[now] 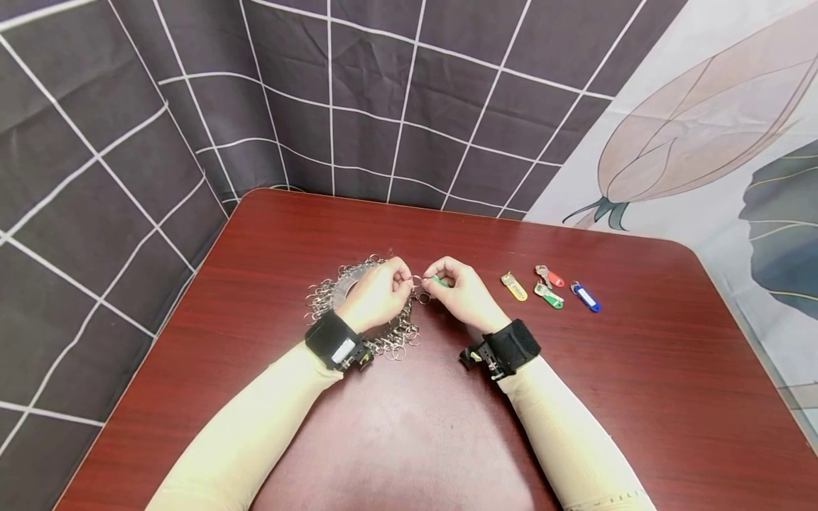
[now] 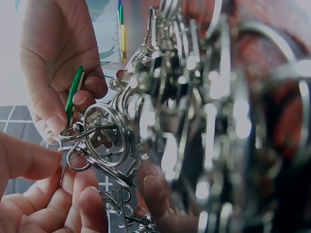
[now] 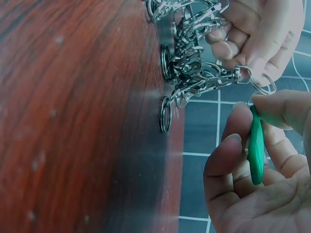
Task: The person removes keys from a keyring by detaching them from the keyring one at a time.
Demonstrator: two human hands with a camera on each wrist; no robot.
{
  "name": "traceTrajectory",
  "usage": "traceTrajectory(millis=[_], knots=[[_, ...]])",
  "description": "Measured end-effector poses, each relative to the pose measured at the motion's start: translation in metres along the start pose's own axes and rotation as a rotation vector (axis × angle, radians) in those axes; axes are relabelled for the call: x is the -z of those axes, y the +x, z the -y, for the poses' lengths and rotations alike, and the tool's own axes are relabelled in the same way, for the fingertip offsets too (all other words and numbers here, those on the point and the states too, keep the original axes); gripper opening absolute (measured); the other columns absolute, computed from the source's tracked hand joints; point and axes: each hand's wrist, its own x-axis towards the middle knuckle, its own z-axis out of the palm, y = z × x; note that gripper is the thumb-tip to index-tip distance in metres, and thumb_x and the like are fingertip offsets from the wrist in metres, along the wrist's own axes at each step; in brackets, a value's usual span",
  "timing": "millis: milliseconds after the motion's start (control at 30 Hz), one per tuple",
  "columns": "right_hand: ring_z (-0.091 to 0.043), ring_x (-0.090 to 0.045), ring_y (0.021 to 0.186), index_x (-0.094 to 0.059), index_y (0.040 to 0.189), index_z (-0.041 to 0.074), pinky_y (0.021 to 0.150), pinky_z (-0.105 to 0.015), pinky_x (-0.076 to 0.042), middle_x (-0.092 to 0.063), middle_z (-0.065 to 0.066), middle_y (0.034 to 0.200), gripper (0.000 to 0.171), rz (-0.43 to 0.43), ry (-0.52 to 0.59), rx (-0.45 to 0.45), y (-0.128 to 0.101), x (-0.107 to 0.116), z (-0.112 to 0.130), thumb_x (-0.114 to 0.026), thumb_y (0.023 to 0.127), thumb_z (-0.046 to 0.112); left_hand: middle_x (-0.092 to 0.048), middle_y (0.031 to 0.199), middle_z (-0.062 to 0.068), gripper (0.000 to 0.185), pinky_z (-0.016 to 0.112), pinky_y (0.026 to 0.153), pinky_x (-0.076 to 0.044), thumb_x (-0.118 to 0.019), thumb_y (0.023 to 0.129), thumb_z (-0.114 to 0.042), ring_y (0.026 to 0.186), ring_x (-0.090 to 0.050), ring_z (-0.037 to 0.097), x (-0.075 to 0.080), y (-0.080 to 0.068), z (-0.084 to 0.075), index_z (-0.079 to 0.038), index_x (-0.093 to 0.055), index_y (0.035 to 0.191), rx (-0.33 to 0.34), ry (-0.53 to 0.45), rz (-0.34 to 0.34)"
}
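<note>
Over the table, the left hand (image 1: pixel 378 292) pinches a metal split key ring (image 3: pixel 266 86) that joins a silver swivel clasp. From the right, the right hand (image 1: pixel 469 292) comes up close to it, holding a green key tag (image 3: pixel 256 145) between thumb and fingers. The tag's own thin ring lies at the right fingertips, right beside the split ring. Beneath the left hand spreads a round cluster of silver clasps with rings (image 1: pixel 396 335), set around a clear plastic ring (image 1: pixel 341 287). Part of that cluster is hidden by the left hand and wrist.
To the right of the right hand lie a yellow key tag (image 1: pixel 514 287), a red key tag (image 1: pixel 554 279), another green key tag (image 1: pixel 551 297) and a blue key tag (image 1: pixel 586 297). Dark gridded cloth (image 1: pixel 371 106) hangs behind the reddish-brown table (image 1: pixel 639 397).
</note>
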Motion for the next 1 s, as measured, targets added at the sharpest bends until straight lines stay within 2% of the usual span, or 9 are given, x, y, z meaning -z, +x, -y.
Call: traceTrajectory(millis=[133,267,367,533,667,933,1000], knots=[[-0.019,-0.055,0.061,-0.063,0.097,0.010,0.054,-0.023,-0.041,-0.063,-0.005,0.076,0.009,0.018,-0.005,-0.001,-0.0012,0.0001,-0.0005,-0.068,0.089,0.010,-0.060,0.082,-0.001,0.005,0.028,0.068,-0.050,-0.059,0.090,-0.010,0.077,-0.059,0.013,-0.0003,0.0001,0.0003,-0.013,-0.056,0.091,0.005,-0.027,-0.044],[-0.026,-0.057,0.064,-0.063,0.095,0.011,0.055,-0.023,-0.042,-0.064,-0.008,0.077,0.008,0.028,-0.011,0.000,-0.0015,-0.0001,0.0000,-0.067,0.089,0.009,-0.061,0.085,0.001,0.005,0.029,0.072,-0.051,-0.058,0.089,-0.008,0.080,-0.061,0.014,0.0002,0.0005,-0.0017,-0.010,-0.058,0.094,0.002,-0.062,-0.071],[-0.024,-0.057,0.064,-0.063,0.095,0.011,0.056,-0.023,-0.043,-0.065,-0.011,0.079,0.008,0.038,-0.021,-0.006,-0.0014,0.0001,-0.0003,-0.067,0.089,0.010,-0.062,0.086,0.002,0.006,0.029,0.072,-0.051,-0.058,0.089,-0.007,0.079,-0.061,0.015,0.0009,0.0006,-0.0030,-0.009,-0.058,0.095,-0.008,-0.070,-0.084],[-0.013,-0.055,0.062,-0.064,0.093,0.012,0.059,-0.024,-0.043,-0.065,-0.005,0.078,0.007,0.063,-0.073,-0.006,-0.0022,0.0006,0.0007,-0.069,0.088,0.013,-0.064,0.085,0.000,0.005,0.029,0.072,-0.052,-0.059,0.092,-0.009,0.079,-0.064,0.013,0.0010,0.0014,-0.0010,-0.012,-0.061,0.096,-0.013,-0.075,-0.080],[-0.011,-0.054,0.061,-0.064,0.092,0.015,0.060,-0.025,-0.044,-0.064,0.001,0.077,0.007,0.072,-0.104,-0.001,-0.0024,0.0007,0.0018,-0.070,0.089,0.016,-0.065,0.085,-0.002,0.007,0.029,0.072,-0.053,-0.059,0.093,-0.010,0.079,-0.065,0.011,0.0009,0.0020,0.0006,-0.014,-0.064,0.097,0.001,-0.096,-0.070],[-0.027,-0.058,0.065,-0.064,0.095,0.011,0.056,-0.025,-0.043,-0.066,-0.010,0.080,0.006,0.052,-0.058,-0.014,-0.0026,0.0020,0.0054,-0.066,0.089,0.009,-0.066,0.085,-0.003,0.009,0.029,0.070,-0.052,-0.059,0.092,-0.009,0.078,-0.065,0.010,0.0029,0.0015,-0.0010,-0.014,-0.065,0.097,-0.019,-0.053,-0.042],[-0.022,-0.056,0.062,-0.064,0.094,0.012,0.054,-0.024,-0.041,-0.065,-0.007,0.078,0.007,0.036,-0.049,-0.008,-0.0017,0.0019,0.0007,-0.066,0.089,0.009,-0.066,0.086,-0.004,0.009,0.028,0.070,-0.051,-0.059,0.092,-0.010,0.078,-0.064,0.010,0.0027,0.0014,-0.0009,-0.015,-0.066,0.098,-0.026,-0.040,-0.032]])
